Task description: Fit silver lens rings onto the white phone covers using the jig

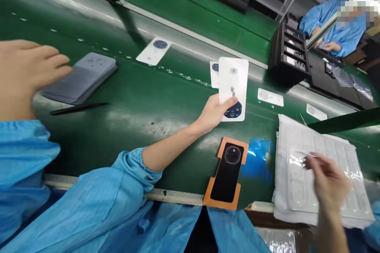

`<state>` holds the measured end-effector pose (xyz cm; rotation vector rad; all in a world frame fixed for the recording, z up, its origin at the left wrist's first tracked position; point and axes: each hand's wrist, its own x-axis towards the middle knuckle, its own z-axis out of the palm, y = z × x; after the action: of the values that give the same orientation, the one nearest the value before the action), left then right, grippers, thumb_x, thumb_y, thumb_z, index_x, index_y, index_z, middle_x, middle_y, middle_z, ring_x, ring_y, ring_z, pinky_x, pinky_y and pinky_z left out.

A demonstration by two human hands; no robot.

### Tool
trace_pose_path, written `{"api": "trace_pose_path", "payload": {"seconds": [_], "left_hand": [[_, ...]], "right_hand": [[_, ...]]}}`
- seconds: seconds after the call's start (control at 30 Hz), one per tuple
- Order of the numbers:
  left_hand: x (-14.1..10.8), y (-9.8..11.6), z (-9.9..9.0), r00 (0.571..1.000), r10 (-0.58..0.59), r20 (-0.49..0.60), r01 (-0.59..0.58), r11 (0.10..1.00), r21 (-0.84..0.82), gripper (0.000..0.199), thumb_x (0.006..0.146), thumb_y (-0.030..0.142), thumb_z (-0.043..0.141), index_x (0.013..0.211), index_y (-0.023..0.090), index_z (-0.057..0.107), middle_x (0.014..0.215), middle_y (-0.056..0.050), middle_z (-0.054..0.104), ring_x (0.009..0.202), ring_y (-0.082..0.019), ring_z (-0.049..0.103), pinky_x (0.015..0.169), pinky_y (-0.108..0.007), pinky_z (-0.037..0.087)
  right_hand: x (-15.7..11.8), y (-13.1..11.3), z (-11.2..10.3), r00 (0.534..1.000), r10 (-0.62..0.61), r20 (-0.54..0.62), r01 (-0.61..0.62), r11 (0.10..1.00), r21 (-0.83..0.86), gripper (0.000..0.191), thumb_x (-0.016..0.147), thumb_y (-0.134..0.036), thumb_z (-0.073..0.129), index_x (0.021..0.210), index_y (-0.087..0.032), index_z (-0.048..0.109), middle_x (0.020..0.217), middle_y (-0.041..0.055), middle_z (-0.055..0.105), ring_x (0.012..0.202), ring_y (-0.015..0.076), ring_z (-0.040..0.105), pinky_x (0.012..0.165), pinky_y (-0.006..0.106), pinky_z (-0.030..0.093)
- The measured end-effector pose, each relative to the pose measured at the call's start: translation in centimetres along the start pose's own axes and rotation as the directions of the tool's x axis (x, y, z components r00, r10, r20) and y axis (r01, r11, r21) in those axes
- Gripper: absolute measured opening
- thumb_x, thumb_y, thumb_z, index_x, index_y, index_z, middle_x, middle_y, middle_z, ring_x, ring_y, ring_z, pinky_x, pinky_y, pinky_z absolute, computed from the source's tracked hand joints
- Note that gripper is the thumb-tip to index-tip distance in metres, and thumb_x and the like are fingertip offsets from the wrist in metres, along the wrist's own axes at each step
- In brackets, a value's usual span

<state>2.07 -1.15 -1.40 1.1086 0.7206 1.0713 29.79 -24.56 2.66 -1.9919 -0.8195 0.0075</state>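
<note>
My left hand (212,112) grips the lower left of an upright white card (234,75) with a dark blue round patch near its bottom. My right hand (331,184), slightly blurred, pinches thin metal tweezers (310,154) over white plastic trays (350,166) on the right. Below the card, a black phone back (227,178) with a round camera ring lies in an orange fixture (215,193). Blue film (258,158) lies between the fixture and the trays. Another white card (214,74) is partly hidden behind the held one.
At left, a co-worker's hand (32,67) is beside stacked grey sheets (92,67); black tweezers (78,108) lie below. White cards (152,53) dot the green bench (133,126). A black bin (287,55) stands behind; another person (353,35) sits at back right.
</note>
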Motion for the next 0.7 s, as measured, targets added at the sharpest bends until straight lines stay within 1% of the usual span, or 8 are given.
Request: {"api": "trace_pose_path", "payload": {"seconds": [0.03, 0.1, 0.17, 0.23, 0.3, 0.4, 0.57, 0.7], "left_hand": [[0.0, 0.0, 0.1, 1.0, 0.006, 0.012, -0.006, 1.0, -0.021, 0.056, 0.076, 0.06, 0.082, 0.105, 0.013, 0.076, 0.109, -0.012, 0.077, 0.096, -0.027, 0.073, 0.08, -0.033, 0.059], [-0.1, 0.2, 0.2, 0.999, 0.025, 0.02, -0.025, 0.999, -0.025, 0.056, 0.074, 0.059, 0.084, 0.105, 0.012, 0.076, 0.111, -0.012, 0.077, 0.099, -0.027, 0.072, 0.082, -0.033, 0.059], [-0.3, 0.5, 0.3, 0.999, 0.045, 0.006, -0.045, 0.999, 0.008, 0.054, 0.072, 0.057, 0.086, 0.1, 0.011, 0.077, 0.108, -0.012, 0.077, 0.099, -0.028, 0.072, 0.081, -0.033, 0.059], [-0.6, 0.9, 0.3, 0.998, 0.061, -0.003, -0.061, 0.997, 0.045, 0.05, 0.072, 0.055, 0.087, 0.094, 0.011, 0.077, 0.101, -0.01, 0.077, 0.096, -0.027, 0.072, 0.079, -0.032, 0.058], [-0.7, 1.3, 0.3, 0.997, 0.074, -0.006, -0.074, 0.995, 0.062, 0.047, 0.071, 0.052, 0.088, 0.091, 0.011, 0.077, 0.096, -0.008, 0.077, 0.094, -0.027, 0.072, 0.078, -0.032, 0.058], [-0.7, 1.5, 0.3, 0.997, 0.072, 0.001, -0.072, 0.996, 0.049, 0.048, 0.072, 0.052, 0.087, 0.095, 0.012, 0.076, 0.096, -0.007, 0.076, 0.096, -0.027, 0.072, 0.079, -0.032, 0.059], [-0.5, 1.6, 0.3, 0.996, 0.08, 0.043, -0.078, 0.996, -0.037, 0.052, 0.084, 0.062, 0.074, 0.104, 0.014, 0.074, 0.099, -0.007, 0.075, 0.102, -0.029, 0.071, 0.084, -0.035, 0.059], [-0.5, 1.5, 0.6, 0.993, 0.118, 0.018, -0.116, 0.989, -0.095, 0.051, 0.087, 0.062, 0.071, 0.109, 0.016, 0.072, 0.105, -0.007, 0.075, 0.102, -0.028, 0.072, 0.085, -0.036, 0.059]], "right_hand": [[-2.6, -0.9, 1.7, 0.979, 0.014, 0.203, -0.009, 1.0, -0.024, 0.038, 0.068, -0.064, 0.082, 0.082, -0.029, 0.08, 0.06, 0.0052, 0.066, 0.049, 0.0201, 0.058, 0.052, 0.041, 0.044], [-6.8, -2.2, 5.8, 0.864, 0.057, 0.5, -0.072, 0.997, 0.011, 0.039, 0.074, -0.064, 0.077, 0.074, -0.025, 0.077, 0.05, -0.0017, 0.054, 0.045, 0.014, 0.047, 0.048, 0.032, 0.037], [-9.3, -2.7, 9.5, 0.753, 0.121, 0.647, -0.191, 0.981, 0.039, 0.045, 0.075, -0.065, 0.075, 0.063, -0.022, 0.069, 0.045, -0.0049, 0.045, 0.044, 0.011, 0.04, 0.049, 0.028, 0.034], [-10.3, -2.5, 11.9, 0.7, 0.163, 0.695, -0.261, 0.965, 0.036, 0.048, 0.077, -0.065, 0.073, 0.061, -0.02, 0.065, 0.046, -0.0056, 0.045, 0.046, 0.0104, 0.04, 0.051, 0.027, 0.033], [-10.3, -2.0, 13.0, 0.724, 0.169, 0.669, -0.244, 0.97, 0.019, 0.048, 0.079, -0.065, 0.071, 0.063, -0.02, 0.062, 0.048, -0.0057, 0.047, 0.049, 0.0105, 0.04, 0.053, 0.026, 0.033], [-9.8, -1.7, 13.2, 0.772, 0.125, 0.623, -0.136, 0.99, -0.03, 0.048, 0.079, -0.064, 0.072, 0.063, -0.021, 0.058, 0.05, -0.0071, 0.044, 0.049, 0.0101, 0.038, 0.053, 0.026, 0.031], [-9.2, -2.1, 13.1, 0.774, 0.061, 0.63, -0.002, 0.996, -0.094, 0.046, 0.079, -0.061, 0.076, 0.071, -0.022, 0.053, 0.051, -0.0093, 0.046, 0.048, 0.0095, 0.04, 0.054, 0.025, 0.032], [-8.8, -3.4, 12.2, 0.8, -0.01, 0.6, 0.008, 1.0, 0.005, 0.039, 0.083, -0.055, 0.075, 0.076, -0.022, 0.056, 0.052, -0.0099, 0.042, 0.048, 0.0089, 0.038, 0.05, 0.025, 0.033]]}}
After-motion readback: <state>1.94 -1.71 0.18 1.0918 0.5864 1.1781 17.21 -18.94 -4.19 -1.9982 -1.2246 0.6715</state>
